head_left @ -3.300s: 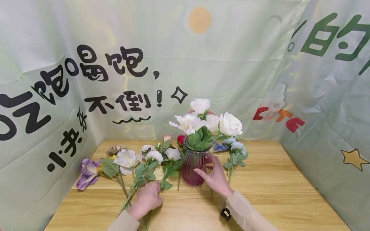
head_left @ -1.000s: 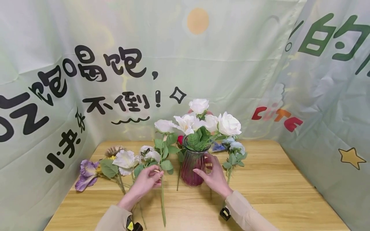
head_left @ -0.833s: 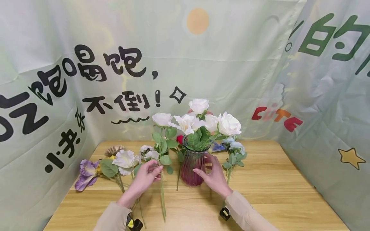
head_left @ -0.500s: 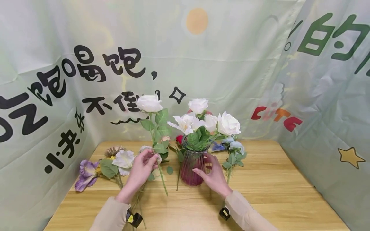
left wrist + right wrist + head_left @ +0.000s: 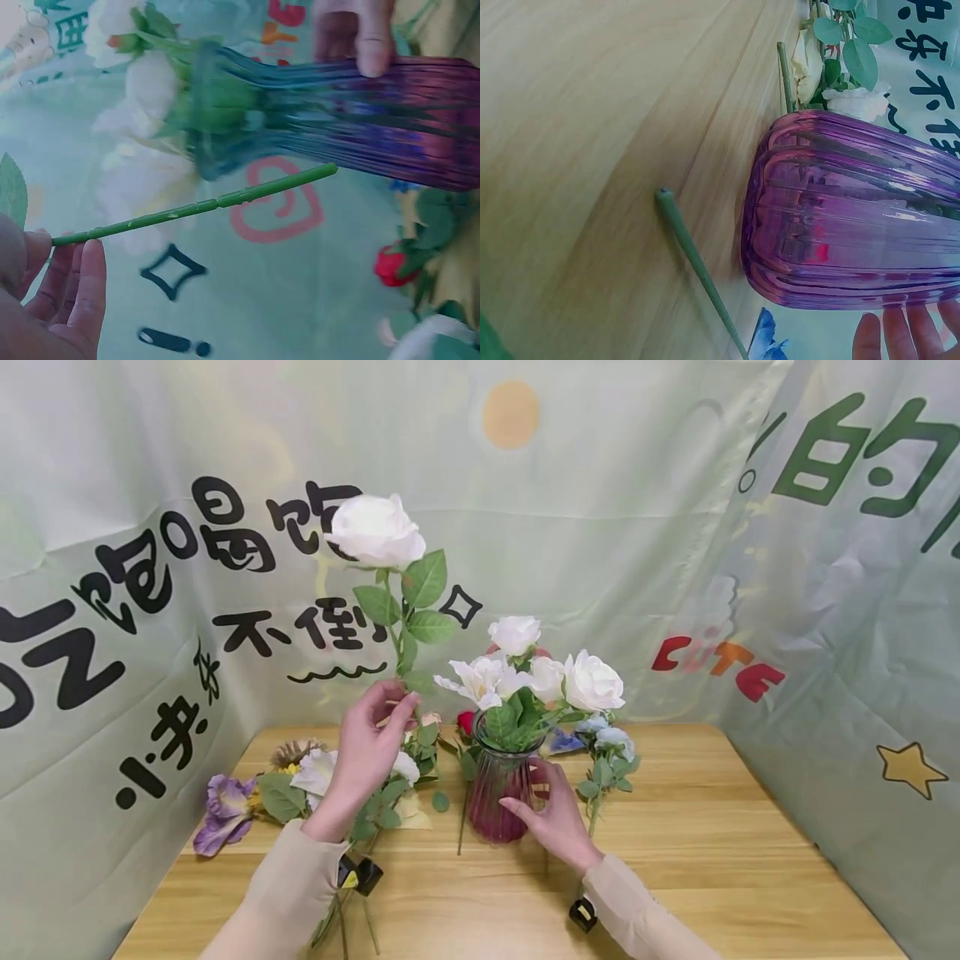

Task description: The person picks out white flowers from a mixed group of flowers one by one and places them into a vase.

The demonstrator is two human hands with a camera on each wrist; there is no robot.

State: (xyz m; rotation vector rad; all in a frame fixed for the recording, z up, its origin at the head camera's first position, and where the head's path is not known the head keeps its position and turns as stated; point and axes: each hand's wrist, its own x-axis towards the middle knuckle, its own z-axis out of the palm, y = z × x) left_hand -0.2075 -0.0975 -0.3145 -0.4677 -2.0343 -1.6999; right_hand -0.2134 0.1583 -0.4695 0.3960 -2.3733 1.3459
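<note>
"What is each grip doing just now?"

"The left grip [image 5: 372,735] is pinching a stem between thumb and fingers, and its white rose [image 5: 375,531] is showing at the upper left of centre in the head view. The right grip [image 5: 558,814] is cupping the glass vase [image 5: 501,810], low and right of centre, its thumb lying on the front and its fingers curving only partway round."

"And the free end of the stem?"

"In the left wrist view, the bare stem [image 5: 187,210] is pointing to the right, outside the vase. I'm not managing to tell how near the glass it's passing."

"Supposing it's going in, how would you be doing it well?"

"I'd be raising that end clear of the rim [image 5: 206,161] first, then guiding it in at a slant, past the white lily [image 5: 480,681] leaning out at the left of the mouth. I'd be feeding it gently, so no petals are snagging. Meanwhile the right grip should be steadying the vase against the desk [image 5: 712,827], since the tall blooms are probably making it top-heavy."
</note>
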